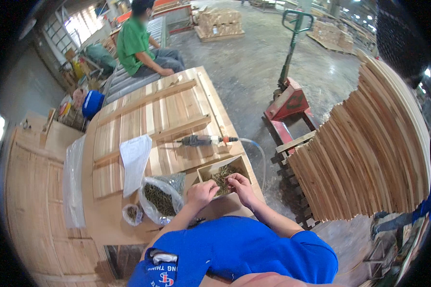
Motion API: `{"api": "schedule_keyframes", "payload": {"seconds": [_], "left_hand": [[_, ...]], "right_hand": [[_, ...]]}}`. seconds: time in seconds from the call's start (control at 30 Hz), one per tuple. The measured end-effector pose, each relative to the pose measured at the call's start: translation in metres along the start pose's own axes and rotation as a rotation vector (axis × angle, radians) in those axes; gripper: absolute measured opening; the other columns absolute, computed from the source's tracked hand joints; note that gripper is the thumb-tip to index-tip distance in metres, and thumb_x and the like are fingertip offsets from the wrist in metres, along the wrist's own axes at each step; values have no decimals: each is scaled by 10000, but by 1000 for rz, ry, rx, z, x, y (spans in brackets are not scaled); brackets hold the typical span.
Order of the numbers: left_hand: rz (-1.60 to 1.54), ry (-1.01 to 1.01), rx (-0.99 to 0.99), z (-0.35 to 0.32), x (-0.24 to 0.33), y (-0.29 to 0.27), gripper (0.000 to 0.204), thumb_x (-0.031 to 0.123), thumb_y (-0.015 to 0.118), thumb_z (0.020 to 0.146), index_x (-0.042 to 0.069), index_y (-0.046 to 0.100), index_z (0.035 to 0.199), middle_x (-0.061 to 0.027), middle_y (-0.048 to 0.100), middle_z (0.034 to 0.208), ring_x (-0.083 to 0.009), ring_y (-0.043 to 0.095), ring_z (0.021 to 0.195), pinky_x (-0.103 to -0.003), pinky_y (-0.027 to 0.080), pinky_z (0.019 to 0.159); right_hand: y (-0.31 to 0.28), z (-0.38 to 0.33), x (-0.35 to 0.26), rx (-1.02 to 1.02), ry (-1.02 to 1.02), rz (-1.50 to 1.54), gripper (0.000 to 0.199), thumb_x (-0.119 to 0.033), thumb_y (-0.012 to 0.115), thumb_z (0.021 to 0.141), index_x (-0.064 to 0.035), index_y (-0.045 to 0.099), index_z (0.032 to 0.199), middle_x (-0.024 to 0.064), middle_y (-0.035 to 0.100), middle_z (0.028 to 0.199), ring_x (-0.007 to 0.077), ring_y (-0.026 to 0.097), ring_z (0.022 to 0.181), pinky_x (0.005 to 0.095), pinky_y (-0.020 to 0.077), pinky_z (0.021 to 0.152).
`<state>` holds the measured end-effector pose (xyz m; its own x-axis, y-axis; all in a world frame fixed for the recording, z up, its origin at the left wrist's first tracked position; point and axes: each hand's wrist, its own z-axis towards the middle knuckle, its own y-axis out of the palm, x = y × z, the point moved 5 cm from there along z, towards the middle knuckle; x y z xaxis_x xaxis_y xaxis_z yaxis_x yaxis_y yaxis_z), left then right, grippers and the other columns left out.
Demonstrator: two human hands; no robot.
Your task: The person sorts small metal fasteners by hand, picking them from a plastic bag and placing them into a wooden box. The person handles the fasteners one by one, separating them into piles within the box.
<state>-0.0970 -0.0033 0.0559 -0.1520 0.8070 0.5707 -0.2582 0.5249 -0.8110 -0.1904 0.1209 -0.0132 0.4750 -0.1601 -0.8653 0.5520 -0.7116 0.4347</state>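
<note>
Both my hands are over a small open wooden box (246, 166) at the table's near right corner. Inside it lies a heap of small screws (223, 174). My left hand (203, 192) is at the box's near left side with its fingers curled together. Over the screws, my right hand (241, 187) has thumb and fingertips pinched. What either hand holds, if anything, is too small to make out. Left of the box, a clear plastic bag (161, 198) full of screws stands open, with a smaller bag (131, 214) beside it.
A power screwdriver (201, 140) with an air hose lies on a slatted wooden panel (177, 107), near a paper sheet (135, 158). Stacked curved boards (359, 153) stand to the right, near a red pallet jack (287, 103). A person in green (134, 45) sits on a roller conveyor.
</note>
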Motion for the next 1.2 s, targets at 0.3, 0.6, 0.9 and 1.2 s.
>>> {"api": "schedule_keyframes", "payload": {"seconds": [0.3,0.6,0.9,1.2], "left_hand": [[-58,-275,86,-9,-47,-7,283,414,548,820,145,607,882,-126,613,655,-321,607,615,-414,461,545],[-24,-753,448,-99,-139,-106,228,317,589,799,108,647,871,-110,623,660,-272,620,644,-373,465,557],[544,-772,73,-75,-155,-91,254,317,626,762,86,609,868,-145,660,803,-295,651,752,-422,514,644],[481,-650,101,-77,-168,-96,271,373,591,798,109,624,848,-117,651,800,-305,630,756,-430,495,633]], "right_hand": [[1,-11,4,-15,-3,-66,87,-147,527,885,-69,567,887,6,578,747,73,505,633,211,408,569],[6,-6,9,-13,60,1,74,-117,528,879,-49,547,859,31,551,721,100,486,606,229,400,559],[25,-3,6,-130,88,-53,63,-102,520,879,-52,555,866,29,548,765,104,494,654,229,417,608],[-5,-11,4,-24,91,-58,55,-96,533,870,-54,566,880,30,560,749,99,499,626,224,406,566]]}}
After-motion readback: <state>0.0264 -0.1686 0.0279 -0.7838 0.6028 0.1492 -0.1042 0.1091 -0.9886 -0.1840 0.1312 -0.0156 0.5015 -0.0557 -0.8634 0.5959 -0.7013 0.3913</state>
